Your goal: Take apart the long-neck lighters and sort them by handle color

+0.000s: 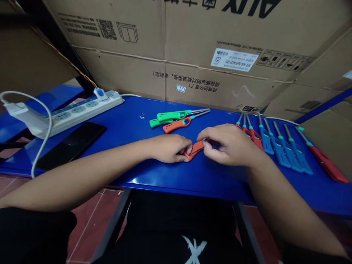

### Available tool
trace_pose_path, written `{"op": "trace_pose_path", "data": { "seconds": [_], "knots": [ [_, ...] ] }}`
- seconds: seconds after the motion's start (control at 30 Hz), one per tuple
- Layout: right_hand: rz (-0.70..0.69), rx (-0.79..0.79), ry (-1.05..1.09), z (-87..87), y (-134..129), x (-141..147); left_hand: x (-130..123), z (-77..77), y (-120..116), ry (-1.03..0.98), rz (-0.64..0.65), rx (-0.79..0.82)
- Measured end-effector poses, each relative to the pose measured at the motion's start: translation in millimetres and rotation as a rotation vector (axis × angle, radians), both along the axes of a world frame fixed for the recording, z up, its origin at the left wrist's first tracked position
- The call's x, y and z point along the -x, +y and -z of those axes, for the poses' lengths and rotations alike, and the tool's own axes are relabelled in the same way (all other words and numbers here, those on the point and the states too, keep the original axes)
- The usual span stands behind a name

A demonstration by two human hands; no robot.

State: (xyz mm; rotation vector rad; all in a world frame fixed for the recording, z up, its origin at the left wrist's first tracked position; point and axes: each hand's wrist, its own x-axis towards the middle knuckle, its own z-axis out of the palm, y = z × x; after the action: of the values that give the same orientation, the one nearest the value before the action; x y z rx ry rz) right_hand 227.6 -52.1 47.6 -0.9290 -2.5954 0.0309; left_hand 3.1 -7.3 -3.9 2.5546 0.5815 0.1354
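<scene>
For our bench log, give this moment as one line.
left hand: holds orange utility lighter | right hand: holds same lighter | nearby: green lighters | surface: blue table

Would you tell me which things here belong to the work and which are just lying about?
Work: orange utility lighter held between left hand and right hand; second orange lighter; green lighters; blue lighters; red lighter.
Lying about: power strip; black phone; cardboard boxes.

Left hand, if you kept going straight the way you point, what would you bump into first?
The left hand would meet the orange plastic lighter first, since its fingers are already touching it. The right hand looks next in line, though depth is hard to judge here.
</scene>
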Motion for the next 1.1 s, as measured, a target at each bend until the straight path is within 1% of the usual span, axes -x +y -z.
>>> {"op": "trace_pose_path", "data": {
  "seconds": [0.17, 0.23, 0.3, 0.33, 0.43, 0.47, 0.5, 0.53, 0.6, 0.67, 0.7, 0.73, 0.8, 0.87, 0.9, 1.03, 1.1],
  "knots": [
    [0.026, 0.047, -0.033, -5.4, -0.2, 0.9, -0.8, 1.6, 0.3, -0.013, -0.002, 0.012],
    [0.000, 0.081, -0.074, -10.2, -2.1, 0.9, -0.8, 1.5, 0.0, -0.009, -0.002, 0.012],
    [-0.016, 0.074, -0.133, -14.5, -5.2, 1.5, -0.7, 0.7, -0.5, -0.005, -0.002, 0.011],
    [0.008, 0.049, -0.172, -16.2, -6.9, 2.1, -0.8, 0.0, -0.7, -0.002, 0.000, 0.012],
    [0.161, -0.044, -0.324, -20.0, -11.7, 5.6, -1.3, -1.6, -0.8, 0.015, 0.006, 0.021],
    [0.188, -0.050, -0.365, -21.3, -12.9, 7.2, -1.4, -1.6, -0.7, 0.023, 0.007, 0.019],
    [0.184, -0.035, -0.388, -22.8, -14.0, 8.9, -1.5, -1.2, -0.6, 0.028, 0.009, 0.015],
    [0.148, -0.008, -0.388, -24.6, -14.8, 10.7, -1.3, -0.5, -0.5, 0.026, 0.010, 0.008],
    [0.011, 0.052, -0.345, -28.8, -16.3, 14.3, -0.7, 1.4, -0.4, 0.005, 0.014, -0.013],
    [-0.135, 0.080, -0.312, -33.3, -17.9, 17.9, 0.1, 3.1, -0.4, -0.031, 0.020, -0.034],
    [-0.170, 0.073, -0.316, -35.5, -18.6, 19.5, 0.4, 3.7, -0.3, -0.046, 0.020, -0.041],
    [-0.167, 0.059, -0.337, -37.4, -19.3, 21.0, 0.6, 4.0, -0.2, -0.055, 0.024, -0.043],
    [-0.074, 0.029, -0.410, -40.5, -20.2, 22.7, 0.7, 4.1, 0.1, -0.053, 0.041, -0.035],
    [0.000, 0.041, -0.465, -42.3, -20.2, 22.4, 0.4, 4.0, 0.2, -0.035, 0.049, -0.028],
    [-0.009, 0.063, -0.465, -42.7, -20.0, 21.6, 0.4, 4.0, 0.1, -0.025, 0.045, -0.026],
    [-0.140, 0.105, -0.366, -40.9, -18.0, 16.9, 0.3, 3.8, -1.7, 0.002, 0.000, -0.031],
    [-0.139, 0.103, -0.342, -39.7, -16.3, 14.1, -0.2, 2.4, -2.9, 0.003, -0.002, -0.036]
  ]
}}
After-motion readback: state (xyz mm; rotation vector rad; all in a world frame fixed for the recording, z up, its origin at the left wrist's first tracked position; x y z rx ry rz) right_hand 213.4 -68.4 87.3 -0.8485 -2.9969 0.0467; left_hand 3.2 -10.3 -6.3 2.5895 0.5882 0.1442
